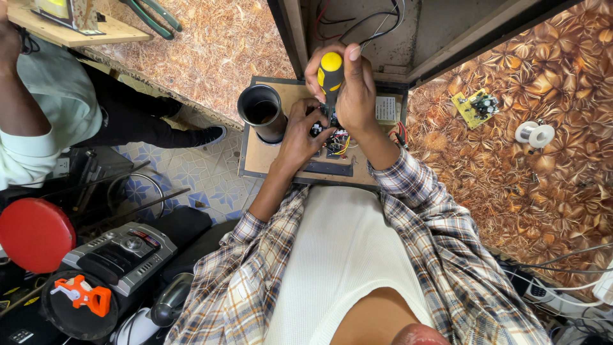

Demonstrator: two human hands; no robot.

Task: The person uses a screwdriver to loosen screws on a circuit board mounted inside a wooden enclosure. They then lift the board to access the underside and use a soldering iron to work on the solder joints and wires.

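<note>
My right hand (350, 89) grips a screwdriver with a yellow and black handle (331, 75), held upright with its tip down among small circuit parts (337, 142) on a brown board panel (268, 156). My left hand (300, 131) rests on the same panel beside the screwdriver tip, fingers curled on the parts; what it pinches is hidden. A black round tube (262, 112) sticks up from the panel's left end. Thin red, yellow and black wires run around the parts.
A small green circuit board (476, 107) and a white spool (535, 134) lie on the patterned bench at right. Another person (45, 108) sits at left. A red disc (33, 235), a silver stereo unit (121, 255) and an orange tool (83, 295) lie on the floor.
</note>
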